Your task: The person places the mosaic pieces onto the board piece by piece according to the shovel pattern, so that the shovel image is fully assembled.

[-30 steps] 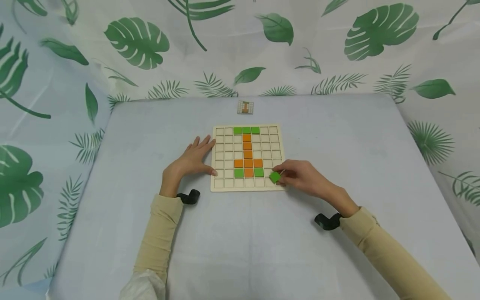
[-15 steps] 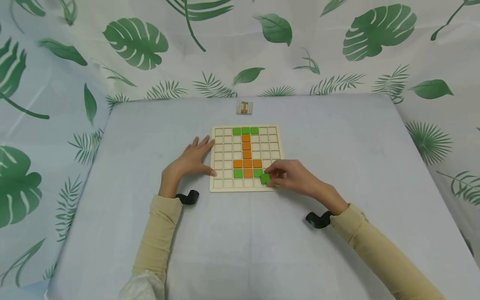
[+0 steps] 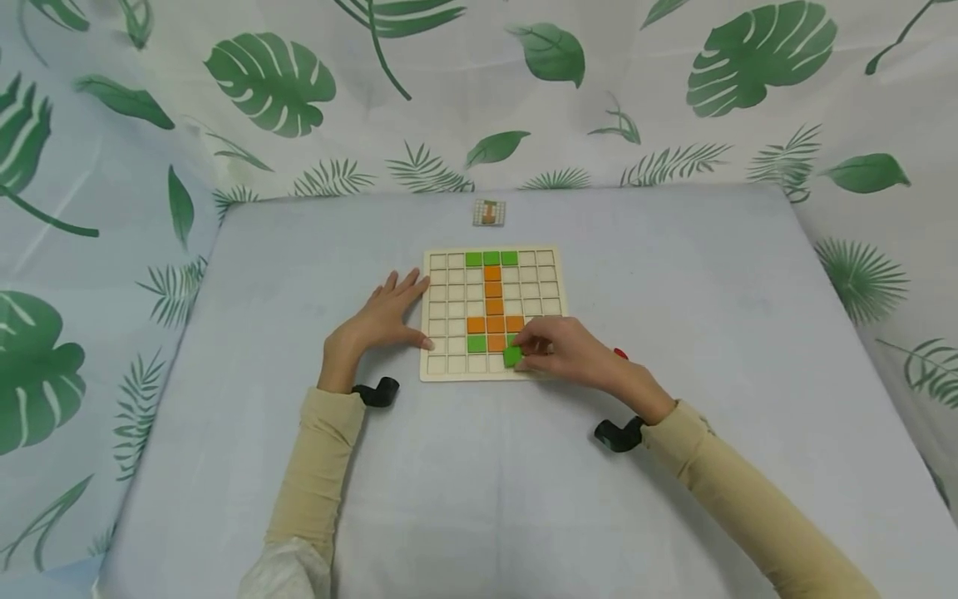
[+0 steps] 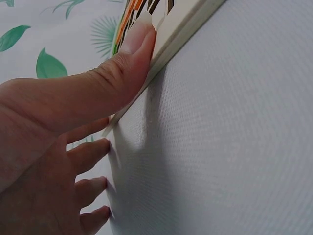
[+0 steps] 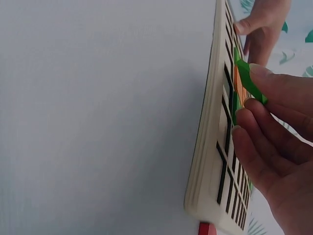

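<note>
A cream grid board (image 3: 457, 364) lies on the table, with green and orange square tiles set in some of its cells. Orange tiles (image 3: 494, 289) run down the middle, and a row of green tiles (image 3: 491, 259) sits along the far edge. My right hand (image 3: 561, 351) pinches a loose green tile (image 5: 250, 82) between thumb and fingers, tilted above the near rows. It partly covers a green tile in the board. My left hand (image 3: 380, 320) is spread at the left edge, its thumb (image 4: 132, 54) resting on the rim and its other fingertips at or beside the board.
A small pattern card (image 3: 489, 213) lies beyond the board, showing an orange and green figure on a grid. A red piece (image 3: 620, 353) peeks out behind my right wrist. The table (image 3: 674, 274) ends at a leaf-printed curtain (image 3: 419, 100).
My right hand has moved left over the board with the green tile, from near the right edge to beside the middle column. The red piece has come into view. My left hand stays put.
</note>
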A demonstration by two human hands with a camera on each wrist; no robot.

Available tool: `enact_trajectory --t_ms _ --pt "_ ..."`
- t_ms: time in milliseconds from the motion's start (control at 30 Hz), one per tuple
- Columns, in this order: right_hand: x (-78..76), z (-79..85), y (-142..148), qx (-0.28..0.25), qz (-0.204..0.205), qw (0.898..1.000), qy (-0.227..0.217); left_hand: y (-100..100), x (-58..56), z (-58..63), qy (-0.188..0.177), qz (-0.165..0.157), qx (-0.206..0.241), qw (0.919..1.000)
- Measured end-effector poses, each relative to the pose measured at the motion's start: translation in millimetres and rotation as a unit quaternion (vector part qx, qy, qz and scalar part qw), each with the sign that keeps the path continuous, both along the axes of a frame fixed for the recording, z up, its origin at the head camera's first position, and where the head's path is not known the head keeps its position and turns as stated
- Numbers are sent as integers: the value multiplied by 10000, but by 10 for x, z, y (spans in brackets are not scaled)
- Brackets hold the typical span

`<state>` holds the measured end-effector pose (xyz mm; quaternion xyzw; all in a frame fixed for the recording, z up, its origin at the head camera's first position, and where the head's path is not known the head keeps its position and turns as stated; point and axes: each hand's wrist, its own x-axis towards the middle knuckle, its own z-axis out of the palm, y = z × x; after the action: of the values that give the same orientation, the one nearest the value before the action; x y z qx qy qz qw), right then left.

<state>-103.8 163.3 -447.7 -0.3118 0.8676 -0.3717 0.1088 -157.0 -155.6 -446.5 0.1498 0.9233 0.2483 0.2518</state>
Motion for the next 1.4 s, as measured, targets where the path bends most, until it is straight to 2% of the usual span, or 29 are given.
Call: enact_trajectory --t_ms 167,433,633,933,1167,1400 --pt "8 -29 -88 -7 85 9999 -129 -3 10 -31 -52 -8 -65 10000" --pt "6 2 -182 143 104 9998 73 -14 -5 1 9 4 -26 10000" --pt "13 1 -254 314 218 9993 -10 -42 18 6 -15 -26 -84 10000" --pt "-14 16 -251 397 317 9987 32 13 -7 36 32 -32 -37 10000" --pt "11 32 -285 571 348 9978 -15 4 -9 2 -15 -36 -37 10000" --pt "-1 65 -309 734 363 9965 186 6 -18 7 -20 -30 -71 10000"
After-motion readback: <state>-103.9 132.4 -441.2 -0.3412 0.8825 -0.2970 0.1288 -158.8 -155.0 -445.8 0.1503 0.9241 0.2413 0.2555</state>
